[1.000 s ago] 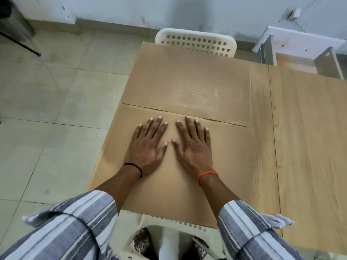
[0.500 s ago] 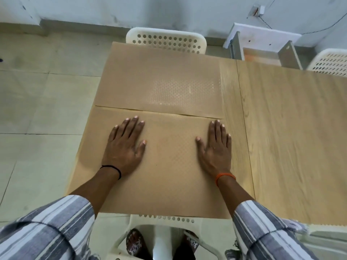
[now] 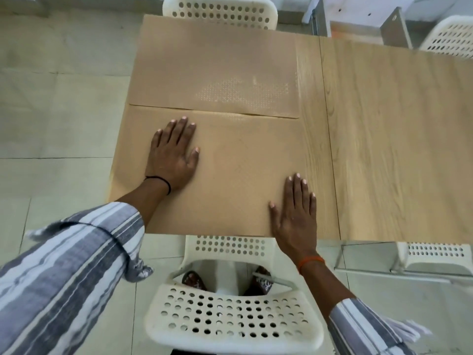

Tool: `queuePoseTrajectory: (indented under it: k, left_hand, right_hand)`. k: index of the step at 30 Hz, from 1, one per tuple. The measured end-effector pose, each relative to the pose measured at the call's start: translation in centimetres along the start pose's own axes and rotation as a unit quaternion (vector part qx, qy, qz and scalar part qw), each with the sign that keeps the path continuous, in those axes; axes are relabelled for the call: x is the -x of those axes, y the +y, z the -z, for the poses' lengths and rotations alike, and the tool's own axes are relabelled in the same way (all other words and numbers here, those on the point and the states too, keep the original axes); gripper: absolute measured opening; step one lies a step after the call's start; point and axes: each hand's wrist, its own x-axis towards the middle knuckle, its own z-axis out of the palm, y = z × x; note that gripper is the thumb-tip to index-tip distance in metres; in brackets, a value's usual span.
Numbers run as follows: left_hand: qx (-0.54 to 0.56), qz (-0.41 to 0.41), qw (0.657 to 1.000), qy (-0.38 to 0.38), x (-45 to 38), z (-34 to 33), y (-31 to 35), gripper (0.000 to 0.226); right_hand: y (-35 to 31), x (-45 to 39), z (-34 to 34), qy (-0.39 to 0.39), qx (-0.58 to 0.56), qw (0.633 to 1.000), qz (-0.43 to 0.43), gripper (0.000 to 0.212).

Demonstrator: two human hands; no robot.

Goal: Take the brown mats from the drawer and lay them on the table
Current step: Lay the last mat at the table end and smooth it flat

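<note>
Two tan-brown mats, the near mat (image 3: 230, 175) and the far mat (image 3: 217, 62), carry a fine embossed dot pattern. Light wood-grain tabletop (image 3: 396, 137). White perforated plastic chair (image 3: 230, 321) with round holes. Grey-and-white striped sleeves (image 3: 64, 278). Black band (image 3: 163, 181) on one wrist, orange band (image 3: 311, 262) on the other. Pale grey-green floor tiles (image 3: 56, 111).

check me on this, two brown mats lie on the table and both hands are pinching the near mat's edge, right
Not quite. The head view shows both hands flat, not pinching: the left hand and right hand press open palms on the near mat. Two mats do lie on the table, the far mat beyond.
</note>
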Motion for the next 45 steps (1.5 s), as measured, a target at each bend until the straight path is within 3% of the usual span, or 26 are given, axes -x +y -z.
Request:
queuePoseTrajectory:
  k: [5, 8, 12, 16, 20, 25, 29, 34, 39, 45]
  left_hand:
    - [0.017, 0.036, 0.999, -0.026, 0.5, 0.5, 1.5, 0.062]
    - [0.065, 0.079, 0.995, -0.016, 3.5, 0.1, 7.0, 0.06]
    - [0.083, 0.025, 0.996, -0.021, 8.8, -2.1, 16.0, 0.059]
    - [0.05, 0.026, 0.998, -0.031, 10.4, -4.1, 18.7, 0.06]
    - [0.037, 0.011, 0.999, -0.019, 10.3, -3.8, 15.9, 0.059]
    - [-0.017, 0.055, 0.998, 0.002, 11.1, -2.3, 6.1, 0.06]
    - [-0.027, 0.085, 0.996, 0.004, 12.2, -0.8, -0.6, 0.061]
    - [-0.025, 0.099, 0.995, 0.018, 12.4, -0.3, -2.0, 0.062]
    - [-0.03, 0.097, 0.995, 0.02, 12.4, -0.5, -2.1, 0.062]
    - [-0.035, 0.087, 0.995, 0.025, 12.2, -0.4, -2.3, 0.062]
  right_hand:
    - [0.0, -0.1, -0.1, 0.009, 0.004, 1.0, 0.001, 0.069]
    - [0.1, -0.2, -0.3, 0.012, 0.006, 1.0, 0.003, 0.067]
    - [0.0, -0.4, -0.4, 0.002, 0.005, 1.0, 0.003, 0.064]
    - [0.2, -0.2, -0.6, 0.003, 0.009, 1.0, 0.001, 0.062]
    - [0.3, -0.1, -0.6, 0.006, 0.016, 1.0, 0.005, 0.062]
    - [-0.2, 0.0, -0.1, 0.023, 0.017, 0.999, 0.04, 0.06]
    - [-1.8, -0.3, 0.9, 0.026, 0.004, 0.992, 0.126, 0.08]
    - [-3.4, -1.4, 1.7, -0.067, 0.045, 0.978, 0.194, 0.071]
    - [-7.2, -2.6, 1.8, -0.02, -0.01, 0.993, 0.112, 0.05]
    - [-15.0, -4.5, -1.7, -0.071, -0.037, 0.986, 0.144, 0.072]
